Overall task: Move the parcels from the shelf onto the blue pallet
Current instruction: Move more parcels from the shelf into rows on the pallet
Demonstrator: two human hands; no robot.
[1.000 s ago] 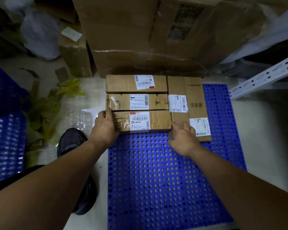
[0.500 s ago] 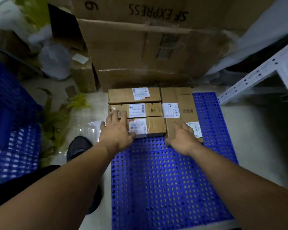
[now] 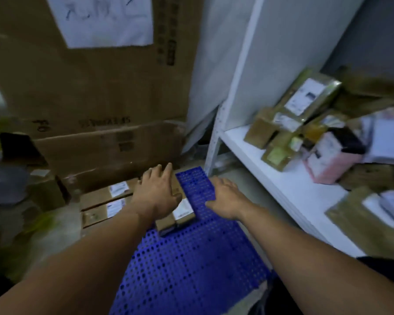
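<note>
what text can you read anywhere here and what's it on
"SF EXPRESS": upside down on the big carton, blurred, so only probable.
Handwriting on the white sheet: unreadable.
Labels on the pallet parcels: too blurred.
Labels on the shelf parcels: too blurred.

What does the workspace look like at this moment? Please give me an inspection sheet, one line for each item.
Surface: blue pallet on the floor, perforated; its near part is bare.
Job's things: brown labelled parcels lie at the pallet's far left; more parcels lie piled on the white shelf, with a pink parcel among them.
Clutter: large cardboard boxes behind the pallet, a white paper sheet on one.
Hands: left hand open over the brown parcels; right hand open over the pallet; neither holds anything.
Cables: nothing seen.
Surroundings: grey wall behind the shelf; the picture is blurred.
</note>
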